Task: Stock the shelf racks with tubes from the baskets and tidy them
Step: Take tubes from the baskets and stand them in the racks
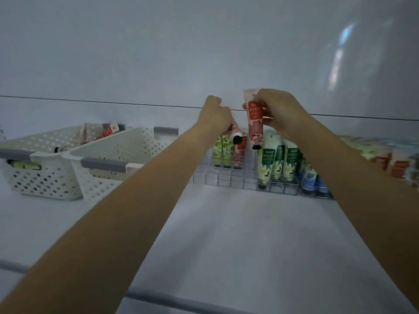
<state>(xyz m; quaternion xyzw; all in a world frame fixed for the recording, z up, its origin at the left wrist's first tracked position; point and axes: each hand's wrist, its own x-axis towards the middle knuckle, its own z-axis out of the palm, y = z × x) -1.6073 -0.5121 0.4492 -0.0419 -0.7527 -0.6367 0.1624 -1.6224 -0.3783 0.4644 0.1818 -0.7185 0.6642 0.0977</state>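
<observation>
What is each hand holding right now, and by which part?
The right hand pinches a red-labelled tube near its crimped top end, cap down. The left hand grips a pink floral tube by its upper end, cap down.

No text, brand or number can be read. A red label panel with pale marks is borne by the pink tube (255, 120) pinched under the fingers of the right hand (278, 112), but its print is blurred beyond reading. Dark green panels are seen on the green tubes (277, 163) below those fingers, equally illegible, and nothing legible is shown on the second pink tube (235, 129) gripped beneath the left hand (214, 115).
</observation>
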